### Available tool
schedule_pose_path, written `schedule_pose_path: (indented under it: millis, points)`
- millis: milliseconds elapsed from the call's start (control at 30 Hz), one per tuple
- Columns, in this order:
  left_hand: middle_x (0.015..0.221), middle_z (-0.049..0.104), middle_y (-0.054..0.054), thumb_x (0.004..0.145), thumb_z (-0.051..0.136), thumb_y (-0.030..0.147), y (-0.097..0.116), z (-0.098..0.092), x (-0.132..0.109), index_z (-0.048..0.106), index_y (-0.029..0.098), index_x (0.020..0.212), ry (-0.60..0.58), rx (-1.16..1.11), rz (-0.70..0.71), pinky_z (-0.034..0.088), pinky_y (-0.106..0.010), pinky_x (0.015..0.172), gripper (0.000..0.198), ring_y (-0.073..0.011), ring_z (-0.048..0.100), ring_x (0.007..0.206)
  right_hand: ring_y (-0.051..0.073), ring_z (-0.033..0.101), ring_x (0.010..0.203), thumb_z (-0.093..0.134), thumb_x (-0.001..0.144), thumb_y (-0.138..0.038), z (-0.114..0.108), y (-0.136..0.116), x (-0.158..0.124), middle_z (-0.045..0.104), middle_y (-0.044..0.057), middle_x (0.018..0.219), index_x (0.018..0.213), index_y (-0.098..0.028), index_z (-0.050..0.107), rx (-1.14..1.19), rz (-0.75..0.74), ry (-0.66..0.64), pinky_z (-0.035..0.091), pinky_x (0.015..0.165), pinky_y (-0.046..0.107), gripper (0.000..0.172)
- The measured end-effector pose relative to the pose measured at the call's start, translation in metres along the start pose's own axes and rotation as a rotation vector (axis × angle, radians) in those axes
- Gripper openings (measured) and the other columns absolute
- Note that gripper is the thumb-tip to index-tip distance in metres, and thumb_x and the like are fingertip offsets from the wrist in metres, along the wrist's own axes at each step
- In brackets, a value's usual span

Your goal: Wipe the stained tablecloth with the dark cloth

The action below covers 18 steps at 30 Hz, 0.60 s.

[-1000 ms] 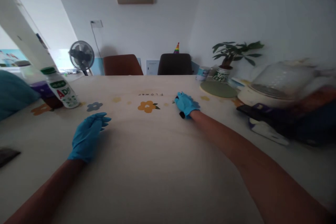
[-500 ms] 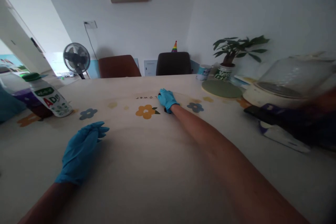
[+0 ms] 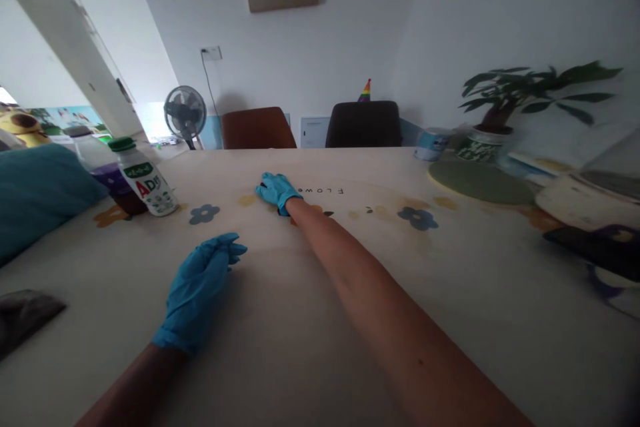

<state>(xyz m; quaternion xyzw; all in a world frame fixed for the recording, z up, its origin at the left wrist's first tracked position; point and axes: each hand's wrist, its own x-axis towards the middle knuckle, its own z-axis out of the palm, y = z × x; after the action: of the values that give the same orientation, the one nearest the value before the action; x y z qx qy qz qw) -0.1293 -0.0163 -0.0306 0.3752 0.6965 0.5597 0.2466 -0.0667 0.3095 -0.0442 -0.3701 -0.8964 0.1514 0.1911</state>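
Observation:
My right hand (image 3: 277, 191), in a blue glove, lies at the far part of the table (image 3: 310, 307), on its pale flower-printed cover. Its fingers curl over something small and dark, mostly hidden under the palm, that I cannot make out. Printed letters (image 3: 327, 191) show just right of the wrist. Nearer to me, my left hand (image 3: 203, 287), also blue-gloved, is held low over the table with its fingers stretched forward and nothing visible in it.
A white bottle with a green cap (image 3: 150, 180) and a dark-drink bottle (image 3: 117, 183) stand left. At right are a green round mat (image 3: 480, 181), a potted plant (image 3: 493, 113), a blue-white can (image 3: 431, 144) and a pale pot (image 3: 575, 200). A dark crumpled thing (image 3: 30, 313) lies near left.
My right hand has slid left across the table, past the orange flower and the lettering. My left hand keeps much the same pose. The view has turned left, bringing in the dark crumpled thing.

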Motion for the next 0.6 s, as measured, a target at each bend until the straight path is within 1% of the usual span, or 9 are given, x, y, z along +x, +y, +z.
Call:
schedule_pose_path:
  millis: [67, 167, 233, 333, 400, 467, 533, 600]
  points:
    - [0.125, 0.093, -0.017, 0.086, 0.091, 0.072, -0.001, -0.001, 0.002, 0.086, 0.030, 0.131, -0.002, 0.001, 0.005, 0.075, -0.058, 0.107, 0.061, -0.0430, 0.087, 0.117, 0.031, 0.080, 0.156, 0.090, 0.121, -0.031, 0.002, -0.016, -0.003, 0.083, 0.014, 0.175, 0.151, -0.016, 0.088, 0.029, -0.068, -0.045, 0.057, 0.143, 0.054, 0.033]
    - [0.125, 0.092, -0.016, 0.088, 0.089, 0.072, -0.001, -0.003, 0.005, 0.086, 0.031, 0.130, 0.002, -0.002, 0.031, 0.075, -0.057, 0.108, 0.059, -0.0426, 0.087, 0.118, 0.023, 0.078, 0.162, 0.087, 0.117, -0.019, 0.000, -0.033, -0.018, 0.081, 0.007, 0.181, 0.155, -0.017, 0.089, 0.070, -0.154, -0.101, 0.049, 0.146, 0.037, 0.038]
    - [0.124, 0.093, -0.016, 0.088, 0.088, 0.071, -0.001, -0.005, 0.007, 0.085, 0.031, 0.129, 0.011, -0.002, 0.050, 0.075, -0.056, 0.107, 0.058, -0.0415, 0.087, 0.116, 0.021, 0.076, 0.166, 0.086, 0.115, -0.016, 0.000, -0.041, -0.036, 0.082, 0.001, 0.180, 0.155, -0.025, 0.092, 0.092, -0.192, -0.124, 0.048, 0.147, 0.034, 0.041]
    - [0.122, 0.093, -0.016, 0.087, 0.084, 0.069, -0.001, -0.006, 0.010, 0.082, 0.027, 0.129, 0.019, 0.007, 0.072, 0.074, -0.057, 0.106, 0.059, -0.0398, 0.088, 0.112, 0.020, 0.073, 0.172, 0.084, 0.115, -0.018, 0.002, -0.046, -0.071, 0.081, -0.007, 0.180, 0.153, -0.037, 0.095, 0.122, -0.270, -0.163, 0.046, 0.150, 0.036, 0.044]
    - [0.120, 0.093, -0.016, 0.086, 0.081, 0.068, -0.001, -0.006, 0.013, 0.081, 0.025, 0.128, 0.024, 0.005, 0.079, 0.073, -0.056, 0.104, 0.059, -0.0390, 0.088, 0.110, 0.021, 0.072, 0.174, 0.081, 0.115, -0.018, 0.002, -0.044, -0.099, 0.079, -0.008, 0.181, 0.154, -0.040, 0.096, 0.150, -0.355, -0.195, 0.047, 0.151, 0.038, 0.047]
    - [0.119, 0.093, -0.016, 0.085, 0.080, 0.066, -0.002, -0.006, 0.015, 0.080, 0.025, 0.127, 0.032, -0.003, 0.078, 0.072, -0.055, 0.101, 0.059, -0.0389, 0.088, 0.108, 0.022, 0.073, 0.174, 0.078, 0.113, -0.016, 0.000, -0.038, -0.127, 0.078, -0.008, 0.182, 0.155, -0.043, 0.096, 0.171, -0.418, -0.214, 0.052, 0.150, 0.041, 0.053]
    - [0.120, 0.094, -0.017, 0.084, 0.079, 0.064, -0.002, -0.006, 0.016, 0.079, 0.025, 0.126, 0.047, -0.006, 0.071, 0.072, -0.054, 0.099, 0.058, -0.0391, 0.088, 0.108, 0.023, 0.077, 0.171, 0.077, 0.111, -0.015, -0.006, -0.027, -0.154, 0.080, -0.009, 0.179, 0.154, -0.047, 0.097, 0.176, -0.425, -0.216, 0.057, 0.147, 0.042, 0.057]
    - [0.120, 0.095, -0.016, 0.083, 0.078, 0.061, -0.003, -0.006, 0.017, 0.079, 0.026, 0.125, 0.065, -0.005, 0.065, 0.071, -0.054, 0.100, 0.055, -0.0392, 0.087, 0.109, 0.024, 0.080, 0.167, 0.074, 0.111, -0.016, -0.016, -0.012, -0.177, 0.082, -0.009, 0.177, 0.154, -0.048, 0.097, 0.170, -0.393, -0.200, 0.059, 0.145, 0.042, 0.059]
